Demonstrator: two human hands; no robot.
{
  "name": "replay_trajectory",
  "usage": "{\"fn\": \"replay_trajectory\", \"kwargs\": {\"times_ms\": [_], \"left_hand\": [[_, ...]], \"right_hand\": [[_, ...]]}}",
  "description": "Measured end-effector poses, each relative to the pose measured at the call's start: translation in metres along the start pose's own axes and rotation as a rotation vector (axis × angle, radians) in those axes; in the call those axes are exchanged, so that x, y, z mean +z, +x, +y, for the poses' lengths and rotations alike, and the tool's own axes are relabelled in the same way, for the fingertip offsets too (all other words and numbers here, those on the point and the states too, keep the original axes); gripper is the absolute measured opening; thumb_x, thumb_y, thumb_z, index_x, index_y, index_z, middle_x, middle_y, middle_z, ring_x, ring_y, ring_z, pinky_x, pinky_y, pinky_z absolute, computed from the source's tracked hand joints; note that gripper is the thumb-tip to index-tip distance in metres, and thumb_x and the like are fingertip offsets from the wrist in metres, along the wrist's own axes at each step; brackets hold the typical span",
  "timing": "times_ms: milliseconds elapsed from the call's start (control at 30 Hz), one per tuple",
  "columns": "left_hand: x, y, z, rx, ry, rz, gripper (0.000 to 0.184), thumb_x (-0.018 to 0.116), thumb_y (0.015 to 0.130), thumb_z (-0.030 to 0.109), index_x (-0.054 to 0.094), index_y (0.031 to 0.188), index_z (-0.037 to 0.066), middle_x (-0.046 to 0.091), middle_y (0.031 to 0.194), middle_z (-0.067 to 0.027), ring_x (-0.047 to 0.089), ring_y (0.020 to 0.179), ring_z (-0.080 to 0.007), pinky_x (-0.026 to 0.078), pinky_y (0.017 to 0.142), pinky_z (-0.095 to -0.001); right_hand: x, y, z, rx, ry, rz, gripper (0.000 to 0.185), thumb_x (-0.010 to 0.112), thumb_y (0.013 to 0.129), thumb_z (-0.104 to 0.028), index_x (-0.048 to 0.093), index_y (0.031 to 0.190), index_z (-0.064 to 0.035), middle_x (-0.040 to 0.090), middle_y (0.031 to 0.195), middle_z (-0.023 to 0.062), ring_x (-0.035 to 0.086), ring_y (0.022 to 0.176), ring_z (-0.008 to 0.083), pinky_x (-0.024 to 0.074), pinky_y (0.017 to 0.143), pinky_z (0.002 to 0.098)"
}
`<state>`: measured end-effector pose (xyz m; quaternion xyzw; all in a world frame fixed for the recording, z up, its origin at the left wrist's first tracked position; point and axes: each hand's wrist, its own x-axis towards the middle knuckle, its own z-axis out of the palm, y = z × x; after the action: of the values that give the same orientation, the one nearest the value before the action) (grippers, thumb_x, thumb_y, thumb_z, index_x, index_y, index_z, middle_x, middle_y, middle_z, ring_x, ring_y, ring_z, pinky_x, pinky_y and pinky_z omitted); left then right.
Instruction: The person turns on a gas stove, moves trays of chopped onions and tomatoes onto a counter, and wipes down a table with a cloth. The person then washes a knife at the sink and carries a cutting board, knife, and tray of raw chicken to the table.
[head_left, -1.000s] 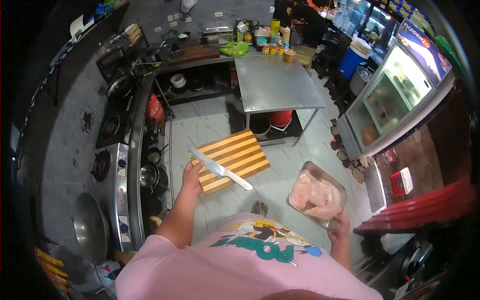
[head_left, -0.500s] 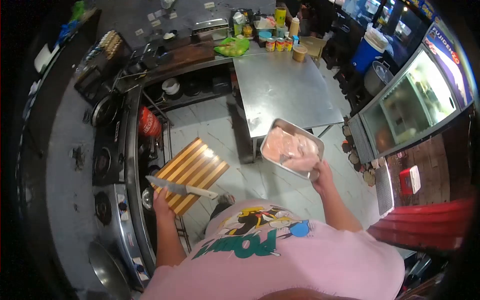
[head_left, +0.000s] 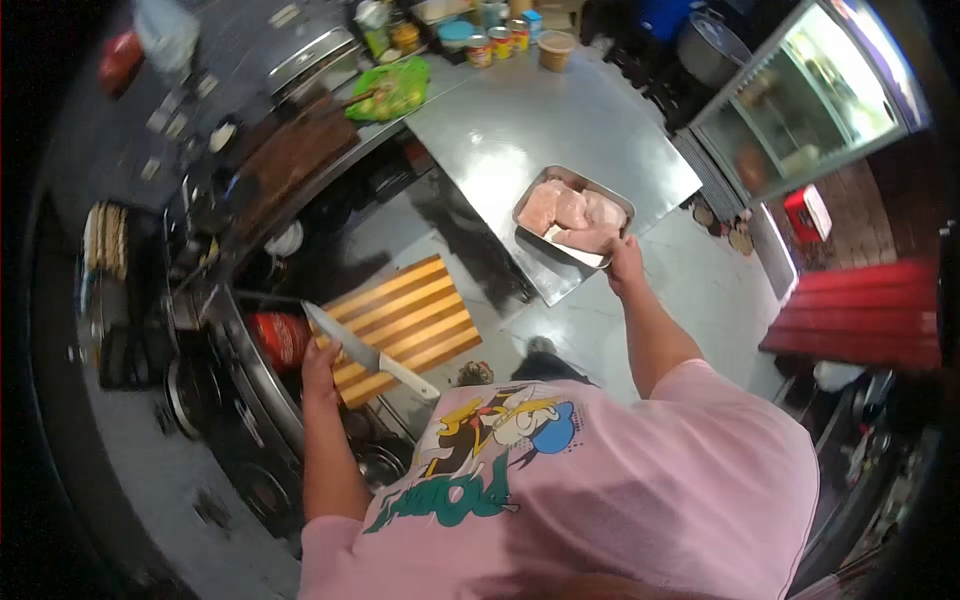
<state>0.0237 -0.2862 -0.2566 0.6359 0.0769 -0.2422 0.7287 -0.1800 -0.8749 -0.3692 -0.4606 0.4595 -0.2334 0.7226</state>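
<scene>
My left hand (head_left: 320, 372) grips a striped wooden cutting board (head_left: 432, 312) by its left edge. A knife (head_left: 362, 350) with a pale handle lies across the board, its blade beside my fingers; whether my thumb pins it I cannot tell. On the other side, my right hand (head_left: 625, 264) is closed on the near right corner of a metal tray (head_left: 570, 248). Pieces of raw chicken (head_left: 572, 208) fill most of that tray. It is over the near part of a stainless steel table (head_left: 490, 130); whether it touches the surface is unclear.
Cans (head_left: 500, 42) and a brown tub (head_left: 556, 50) stand at the table's far edge. A green bag (head_left: 390, 90) lies on the counter to the left. Stove burners (head_left: 262, 490) run along my left. A glass-door fridge (head_left: 820, 100) stands at the right, beyond a red curtain (head_left: 850, 315).
My view has turned and come closer to the steel table. The tray has moved from the table's near edge to over its surface. The board and knife stay in my left hand.
</scene>
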Motion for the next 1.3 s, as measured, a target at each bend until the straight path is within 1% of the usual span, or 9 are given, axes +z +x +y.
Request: {"fn": "replay_trajectory", "kwargs": {"times_ms": [200,267,433,500,633,867,1033,1167,1300], "left_hand": [[0.110,0.179,0.081,-0.112,0.199,-0.208,0.046,0.069,0.091,0.006,0.056,0.134,0.004,0.067,0.120,-0.0086,0.067,0.107,-0.0240,0.055,0.096,-0.0405],[0.127,0.240,0.075,-0.175,0.213,-0.348,0.060,0.072,0.090,0.011,0.049,0.145,0.007,0.065,0.126,-0.0098,0.065,0.113,-0.0278,0.053,0.098,-0.0454],[0.200,0.322,0.088,-0.237,0.354,-0.422,0.061,0.074,0.089,0.013,0.049,0.145,0.009,0.065,0.125,-0.0118,0.067,0.111,-0.0302,0.056,0.094,-0.0474],[0.231,0.339,0.098,-0.313,0.420,-0.464,0.062,0.072,0.089,0.012,0.048,0.146,0.008,0.065,0.127,-0.0127,0.066,0.112,-0.0298,0.056,0.095,-0.0473],[0.273,0.408,0.092,-0.322,0.429,-0.597,0.054,0.072,0.089,0.009,0.051,0.139,0.005,0.066,0.120,-0.0129,0.069,0.104,-0.0294,0.059,0.087,-0.0482],[0.337,0.514,0.059,-0.430,0.518,-0.753,0.057,0.072,0.091,0.008,0.048,0.143,0.002,0.065,0.124,-0.0145,0.068,0.110,-0.0278,0.060,0.087,-0.0454],[0.385,0.549,0.045,-0.546,0.514,-0.947,0.047,0.071,0.090,0.006,0.055,0.135,0.003,0.068,0.116,-0.0124,0.070,0.102,-0.0271,0.060,0.090,-0.0434],[0.404,0.553,0.038,-0.611,0.644,-0.960,0.036,0.072,0.093,0.008,0.059,0.127,0.003,0.070,0.115,-0.0111,0.071,0.101,-0.0235,0.060,0.089,-0.0428],[0.416,0.573,0.022,-0.473,0.703,-1.089,0.034,0.073,0.094,0.014,0.061,0.124,0.002,0.071,0.109,-0.0086,0.071,0.095,-0.0199,0.059,0.083,-0.0365]], "right_hand": [[-0.007,0.024,0.024,-0.062,0.058,0.123,0.026,0.056,0.086,-0.004,0.049,0.111,-0.0066,0.059,0.102,0.0100,0.063,0.087,0.0205,0.0571,0.071,0.0336],[0.001,0.017,0.011,0.026,-0.008,0.178,0.019,0.061,0.082,-0.009,0.047,0.095,-0.0057,0.048,0.089,0.0044,0.048,0.082,0.0144,0.0456,0.074,0.0308],[0.002,0.022,0.017,-0.027,0.043,0.253,0.018,0.062,0.084,-0.012,0.051,0.095,-0.0032,0.058,0.093,0.0071,0.054,0.085,0.0163,0.0470,0.075,0.0339],[-0.001,0.020,0.004,-0.014,-0.355,0.296,0.019,0.063,0.085,-0.015,0.052,0.095,-0.0022,0.059,0.088,0.0084,0.056,0.082,0.0176,0.0481,0.074,0.0359],[-0.012,0.018,-0.001,0.058,-0.920,0.298,0.024,0.063,0.087,-0.022,0.052,0.093,-0.0019,0.064,0.083,0.0209,0.062,0.078,0.0375,0.0497,0.074,0.0451],[0.021,0.002,-0.009,0.129,-0.885,0.418,0.030,0.064,0.089,-0.028,0.054,0.098,-0.0004,0.067,0.089,0.0247,0.065,0.086,0.0429,0.0506,0.078,0.0488],[0.051,-0.013,-0.017,0.545,-0.675,0.431,0.038,0.062,0.093,-0.030,0.055,0.115,-0.0003,0.071,0.104,0.0253,0.067,0.099,0.0444,0.0529,0.086,0.0475],[0.111,-0.035,-0.039,0.367,-1.148,0.777,0.040,0.059,0.094,-0.028,0.056,0.124,-0.0005,0.069,0.114,0.0265,0.066,0.104,0.0463,0.0533,0.089,0.0489],[0.202,-0.015,-0.049,0.093,-0.725,0.545,0.026,0.063,0.089,-0.015,0.061,0.113,-0.0063,0.072,0.108,0.0215,0.071,0.099,0.0384,0.0557,0.083,0.0467]]}}
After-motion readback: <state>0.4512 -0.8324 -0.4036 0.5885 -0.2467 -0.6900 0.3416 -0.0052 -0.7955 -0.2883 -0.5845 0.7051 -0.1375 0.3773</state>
